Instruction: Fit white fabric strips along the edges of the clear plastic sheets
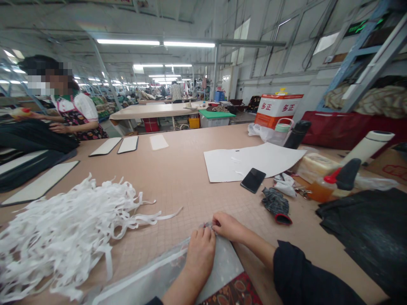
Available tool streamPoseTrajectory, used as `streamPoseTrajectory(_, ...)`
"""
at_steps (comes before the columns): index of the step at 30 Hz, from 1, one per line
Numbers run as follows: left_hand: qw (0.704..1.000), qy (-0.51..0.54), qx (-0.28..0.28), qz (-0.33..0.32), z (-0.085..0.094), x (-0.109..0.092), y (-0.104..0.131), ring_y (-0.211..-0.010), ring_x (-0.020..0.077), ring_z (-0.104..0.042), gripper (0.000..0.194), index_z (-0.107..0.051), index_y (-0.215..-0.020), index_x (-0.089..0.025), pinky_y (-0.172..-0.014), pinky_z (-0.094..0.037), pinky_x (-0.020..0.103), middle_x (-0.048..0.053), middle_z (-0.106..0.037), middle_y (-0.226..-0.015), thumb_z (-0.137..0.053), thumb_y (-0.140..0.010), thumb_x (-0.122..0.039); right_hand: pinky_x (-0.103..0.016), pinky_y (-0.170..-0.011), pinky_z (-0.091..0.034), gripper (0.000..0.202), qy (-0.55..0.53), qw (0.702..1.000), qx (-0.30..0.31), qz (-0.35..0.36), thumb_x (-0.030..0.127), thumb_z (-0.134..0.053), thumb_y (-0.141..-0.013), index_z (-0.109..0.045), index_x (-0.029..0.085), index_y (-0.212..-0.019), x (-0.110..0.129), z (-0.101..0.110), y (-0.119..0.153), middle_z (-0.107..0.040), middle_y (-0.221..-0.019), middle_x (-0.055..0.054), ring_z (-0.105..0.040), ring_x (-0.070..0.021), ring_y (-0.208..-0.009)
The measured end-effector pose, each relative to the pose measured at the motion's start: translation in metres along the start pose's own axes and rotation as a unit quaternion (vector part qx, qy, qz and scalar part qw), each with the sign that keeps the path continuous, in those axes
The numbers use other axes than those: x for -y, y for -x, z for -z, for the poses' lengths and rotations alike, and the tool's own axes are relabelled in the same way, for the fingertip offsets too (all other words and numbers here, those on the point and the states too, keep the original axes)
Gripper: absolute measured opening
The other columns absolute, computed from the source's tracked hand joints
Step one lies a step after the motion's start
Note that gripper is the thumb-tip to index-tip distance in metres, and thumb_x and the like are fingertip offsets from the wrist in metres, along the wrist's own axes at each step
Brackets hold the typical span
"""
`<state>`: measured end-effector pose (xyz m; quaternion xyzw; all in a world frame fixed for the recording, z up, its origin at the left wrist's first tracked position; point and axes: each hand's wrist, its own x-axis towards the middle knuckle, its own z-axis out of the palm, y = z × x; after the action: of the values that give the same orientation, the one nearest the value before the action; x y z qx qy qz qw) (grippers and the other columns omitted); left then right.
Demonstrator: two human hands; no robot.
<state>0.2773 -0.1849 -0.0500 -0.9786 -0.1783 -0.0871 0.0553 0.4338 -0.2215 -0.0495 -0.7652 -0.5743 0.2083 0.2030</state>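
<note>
Near the front of the table lies a pale grey fabric piece [227,258] with a faint print and a white strip [140,277] along its edge. A dark red leaf-patterned part [233,292] shows at its near side. At the fabric's far corner my left hand [201,250] has its fingers curled down over the edge. Right beside it my right hand [227,226] pinches the same corner. The fingertips of both hands are close together, and they partly hide what lies between them. A heap of white strips [73,228] lies to the left.
To the right are a phone [253,180], a white sheet [248,161], a grey glove [276,204], a bottle of amber liquid [324,186] and black cloth [369,233]. White panels [106,146] lie at the far left, where a co-worker [79,110] handles dark cloth.
</note>
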Motion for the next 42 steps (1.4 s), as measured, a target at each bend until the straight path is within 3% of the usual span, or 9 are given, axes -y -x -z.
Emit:
streamPoseTrajectory(8,1.000,0.012,0.012,0.003,0.001,0.001,0.000,-0.086,0.0221,-0.051,0.030,-0.051,-0.109,-0.013,-0.073,-0.042,0.037,0.009,-0.056,-0.098,-0.039,-0.082,-0.007,-0.022,-0.059,-0.032,0.012,-0.002,1.000,-0.002,-0.010,0.018,-0.045,-0.074,-0.057,0.017,-0.077,0.002,0.000,-0.004,-0.060,-0.074,-0.002,-0.050,-0.0123,-0.067)
streamPoseTrajectory(11,1.000,0.017,0.017,0.007,0.001,0.001,0.000,-0.087,0.0225,-0.050,0.029,-0.051,-0.109,-0.013,-0.074,-0.042,0.038,0.008,-0.055,-0.098,-0.039,-0.083,-0.009,-0.022,-0.060,-0.033,0.008,0.000,1.000,-0.016,-0.012,0.021,-0.051,-0.072,-0.057,0.017,-0.077,0.003,-0.003,-0.004,-0.060,-0.077,-0.002,-0.050,-0.0137,-0.070)
streamPoseTrajectory(16,0.999,0.024,0.014,0.019,0.000,0.001,0.002,-0.090,0.0240,-0.050,0.031,-0.050,-0.111,-0.015,-0.076,-0.042,0.039,0.008,-0.055,-0.100,-0.040,-0.083,-0.010,-0.024,-0.070,-0.037,0.015,0.001,0.999,-0.053,-0.013,0.011,-0.043,-0.074,-0.056,0.016,-0.081,0.008,-0.005,0.000,-0.059,-0.082,-0.004,-0.051,-0.0146,-0.078)
streamPoseTrajectory(20,0.995,0.075,0.029,0.061,0.002,0.004,0.002,-0.089,0.0231,-0.051,0.028,-0.053,-0.107,-0.018,-0.075,-0.042,0.038,0.006,-0.056,-0.098,-0.040,-0.084,-0.011,-0.026,-0.080,-0.037,0.023,-0.028,0.992,-0.119,0.043,0.007,-0.037,-0.078,-0.057,0.015,-0.085,0.015,-0.011,0.016,-0.058,-0.089,-0.007,-0.050,-0.0156,-0.088)
streamPoseTrajectory(26,0.968,0.191,0.050,0.156,0.010,0.019,0.007,-0.088,0.0175,-0.052,0.014,-0.060,-0.085,-0.017,-0.077,-0.042,0.028,0.004,-0.057,-0.087,-0.047,-0.082,-0.015,-0.027,-0.081,-0.039,0.030,-0.054,0.991,-0.078,0.094,0.005,-0.035,-0.078,-0.061,0.015,-0.088,0.020,-0.015,0.036,-0.060,-0.090,-0.007,-0.051,-0.0161,-0.090)
streamPoseTrajectory(28,0.976,0.166,0.052,0.133,0.011,0.022,0.010,-0.086,0.0176,-0.052,0.015,-0.060,-0.084,-0.018,-0.075,-0.042,0.029,0.003,-0.058,-0.087,-0.045,-0.083,-0.015,-0.027,-0.082,-0.039,0.030,-0.035,0.992,-0.067,0.103,0.006,-0.035,-0.080,-0.061,0.016,-0.091,0.023,-0.012,0.038,-0.060,-0.093,-0.007,-0.051,-0.0165,-0.091)
streamPoseTrajectory(31,0.995,0.080,0.042,0.037,0.010,0.022,0.016,-0.085,0.0194,-0.051,0.018,-0.058,-0.093,-0.017,-0.072,-0.042,0.031,0.005,-0.058,-0.091,-0.043,-0.084,-0.012,-0.028,-0.083,-0.039,0.028,0.019,0.990,-0.054,0.133,0.009,-0.037,-0.083,-0.060,0.018,-0.096,0.027,-0.010,0.043,-0.059,-0.098,-0.006,-0.049,-0.0172,-0.095)
streamPoseTrajectory(35,0.997,-0.001,0.042,-0.060,0.008,0.023,0.024,-0.084,0.0215,-0.051,0.017,-0.057,-0.096,-0.012,-0.068,-0.043,0.033,0.008,-0.057,-0.092,-0.044,-0.083,-0.011,-0.028,-0.083,-0.040,0.023,0.089,0.980,-0.043,0.173,0.011,-0.040,-0.085,-0.058,0.019,-0.096,0.027,-0.013,0.050,-0.058,-0.098,-0.004,-0.048,-0.0172,-0.094)
streamPoseTrajectory(42,0.996,0.016,0.088,-0.031,0.025,0.051,0.056,-0.084,0.0195,-0.049,0.015,-0.056,-0.094,-0.014,-0.072,-0.041,0.031,0.006,-0.057,-0.092,-0.045,-0.084,-0.012,-0.029,-0.081,-0.041,0.026,0.177,0.960,-0.038,0.213,0.013,-0.046,-0.084,-0.053,0.018,-0.109,0.032,-0.011,0.057,-0.057,-0.101,-0.006,-0.046,-0.0192,-0.097)
